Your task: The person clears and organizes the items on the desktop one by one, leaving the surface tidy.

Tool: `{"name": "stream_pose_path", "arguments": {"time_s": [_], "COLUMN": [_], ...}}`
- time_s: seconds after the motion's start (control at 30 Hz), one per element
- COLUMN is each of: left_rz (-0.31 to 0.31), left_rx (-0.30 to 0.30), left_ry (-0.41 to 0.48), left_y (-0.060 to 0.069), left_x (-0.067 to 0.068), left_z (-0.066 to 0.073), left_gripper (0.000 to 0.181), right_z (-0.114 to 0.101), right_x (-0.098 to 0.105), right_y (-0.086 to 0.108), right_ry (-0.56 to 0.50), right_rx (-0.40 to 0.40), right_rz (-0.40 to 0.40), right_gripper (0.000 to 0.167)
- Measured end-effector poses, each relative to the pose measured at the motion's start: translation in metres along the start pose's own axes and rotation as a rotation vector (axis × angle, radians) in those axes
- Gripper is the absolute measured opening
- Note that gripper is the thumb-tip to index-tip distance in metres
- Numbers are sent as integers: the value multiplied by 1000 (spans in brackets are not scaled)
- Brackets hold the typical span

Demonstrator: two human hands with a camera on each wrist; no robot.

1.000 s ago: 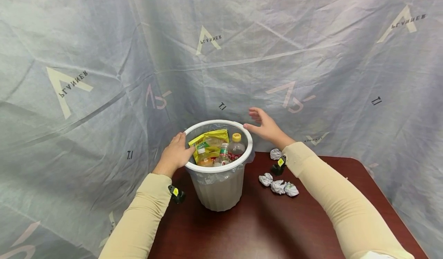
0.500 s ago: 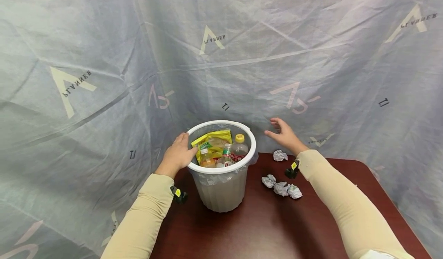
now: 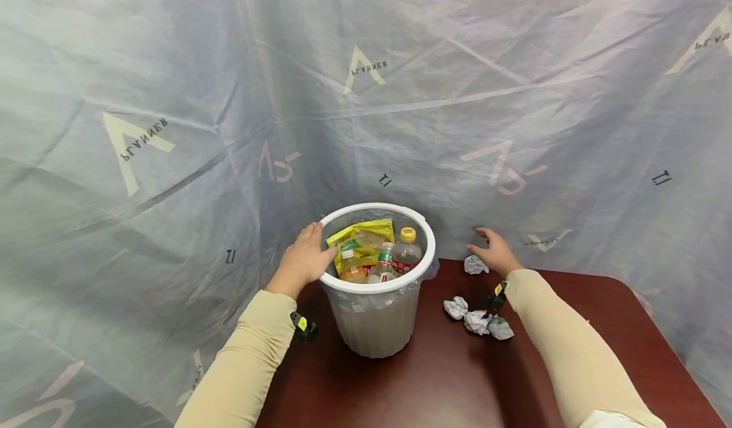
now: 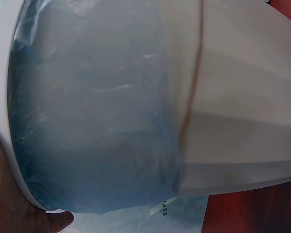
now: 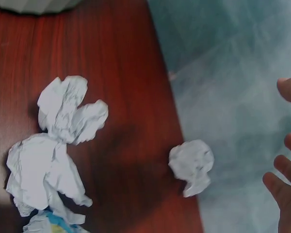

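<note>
A grey trash can (image 3: 374,329) with a white rim and a clear liner stands on the table. My left hand (image 3: 303,260) grips its left rim, the thumb over the inner side; the left wrist view shows part of that hand (image 4: 9,194) against the rim. Beyond the can's right side, my right hand (image 3: 496,253) hovers near a crumpled paper ball (image 3: 475,264) at the table's back edge. Its fingers are spread and hold nothing; in the right wrist view the fingertips (image 5: 286,167) are apart from that ball (image 5: 191,165).
Several more crumpled papers (image 3: 476,322) lie together right of the can. Inside the can are a yellow packet (image 3: 366,234), a yellow-capped bottle (image 3: 406,253) and two smaller bottles. Grey printed cloth (image 3: 320,98) hangs behind the reddish-brown table (image 3: 434,383).
My right hand has moved right and down from beside the can's rim to near the rear paper ball. The left hand stays at the rim. The head view has shifted slightly left.
</note>
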State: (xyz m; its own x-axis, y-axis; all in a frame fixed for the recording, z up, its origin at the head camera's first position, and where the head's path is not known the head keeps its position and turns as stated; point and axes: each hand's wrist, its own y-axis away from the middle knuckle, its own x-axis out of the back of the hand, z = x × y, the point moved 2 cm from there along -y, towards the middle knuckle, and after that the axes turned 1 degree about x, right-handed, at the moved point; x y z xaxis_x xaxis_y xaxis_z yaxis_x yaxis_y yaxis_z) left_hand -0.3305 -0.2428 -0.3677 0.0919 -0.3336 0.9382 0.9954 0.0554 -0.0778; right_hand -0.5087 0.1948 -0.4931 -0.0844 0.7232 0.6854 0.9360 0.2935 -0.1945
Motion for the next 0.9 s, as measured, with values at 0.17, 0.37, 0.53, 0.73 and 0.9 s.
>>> {"name": "stream_pose_path", "arguments": {"time_s": [0.17,0.37,0.53,0.73,0.9], "left_rz": [2,17,16,9,23], "left_rx": [-3,4,14,17,10], "left_ry": [1,-1,-3,-4,7], "left_y": [-1,1,3,4,3], "left_x": [-3,-1,2,1,1], "left_z": [4,2,-1,-1,2], "left_gripper": [81,81,81,80,79], "right_z": [29,47,52,58,66], "right_x": [-10,-24,-35,-47,-56], "right_y": [1,-6,-8,-8,-12], "right_ry": [123,233,278,256,267], "right_rx": [-3,10,-8,-27,-60], "right_rz": [-18,-61,-132,-205,-226], "right_gripper": [73,75,79,88,93]}}
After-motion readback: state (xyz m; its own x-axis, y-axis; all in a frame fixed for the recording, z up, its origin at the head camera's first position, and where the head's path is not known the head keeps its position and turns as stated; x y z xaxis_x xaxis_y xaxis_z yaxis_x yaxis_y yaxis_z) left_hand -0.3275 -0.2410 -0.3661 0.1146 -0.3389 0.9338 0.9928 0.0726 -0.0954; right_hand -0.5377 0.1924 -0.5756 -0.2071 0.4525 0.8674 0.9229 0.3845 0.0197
